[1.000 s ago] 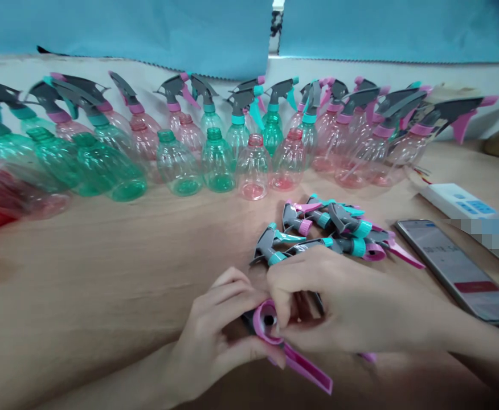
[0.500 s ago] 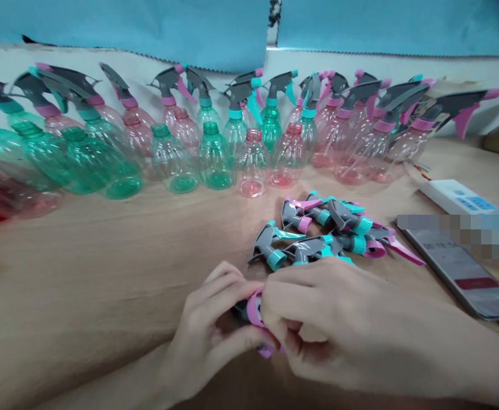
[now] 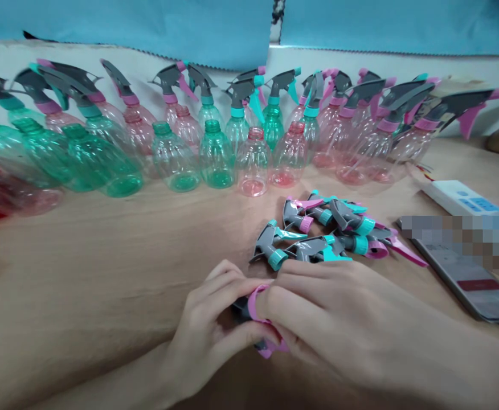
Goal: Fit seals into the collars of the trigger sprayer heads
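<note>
Bench (image 3: 104,250): wood-toned, running under and beyond both our hands, with a blue covering (image 3: 125,28) hanging at the back
Left hand (image 3: 209,324): fingers and thumb curled narrow around a grey-and-pink spray head (image 3: 241,308), its pink collar (image 3: 253,304) facing our other hand
Right hand (image 3: 335,319): bent in close at that collar; its knuckles hide the tips, so we cannot tell whether they pinch anything
Held head: between our two hands, with more pink showing just below the left thumb
Loose spray heads (image 3: 269,245): heaped just beyond the right hand, teal and pink
Bottles (image 3: 253,165): ranged farther beyond both hands, some topped with heads, others open-necked
Phone (image 3: 450,267): lying to the right of the heap, beyond the right forearm
Left grip: we judge it should brace the body firmly, thumb clear of the collar's mouth
Right fingertips: best worked square to the collar with light, even pressure, lest the head twist or tip
</note>
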Demonstrator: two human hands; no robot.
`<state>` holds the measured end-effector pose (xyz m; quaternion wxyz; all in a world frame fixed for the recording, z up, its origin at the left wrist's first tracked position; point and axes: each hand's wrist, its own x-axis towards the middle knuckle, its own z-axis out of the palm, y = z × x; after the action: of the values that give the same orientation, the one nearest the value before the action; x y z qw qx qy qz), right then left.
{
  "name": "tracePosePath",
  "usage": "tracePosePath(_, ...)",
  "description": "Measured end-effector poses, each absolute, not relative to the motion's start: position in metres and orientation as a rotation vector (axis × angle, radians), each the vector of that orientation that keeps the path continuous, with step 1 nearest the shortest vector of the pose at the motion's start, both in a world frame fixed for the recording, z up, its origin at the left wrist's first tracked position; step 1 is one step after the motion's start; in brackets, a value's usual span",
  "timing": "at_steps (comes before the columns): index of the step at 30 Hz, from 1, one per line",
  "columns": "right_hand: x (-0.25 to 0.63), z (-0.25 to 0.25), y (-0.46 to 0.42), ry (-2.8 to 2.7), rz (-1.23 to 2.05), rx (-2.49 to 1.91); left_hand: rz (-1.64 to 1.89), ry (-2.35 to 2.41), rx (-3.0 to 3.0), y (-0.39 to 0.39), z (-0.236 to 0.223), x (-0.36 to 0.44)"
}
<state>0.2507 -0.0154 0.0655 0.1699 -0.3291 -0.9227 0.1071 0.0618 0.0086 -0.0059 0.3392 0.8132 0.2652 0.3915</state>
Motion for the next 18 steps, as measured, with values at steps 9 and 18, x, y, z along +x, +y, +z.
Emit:
tracePosePath(9,0.2394,0.0656,-0.0253,-2.555,-0.091,-0.916,0.990,0.719,2.054,0.0075,-0.0101,0.0589)
tracePosePath(18,0.2457,0.0693,-0.0212,-2.497,0.167,-0.965,1.061,0.744,1.989,0.0080,-0.0033,0.0642)
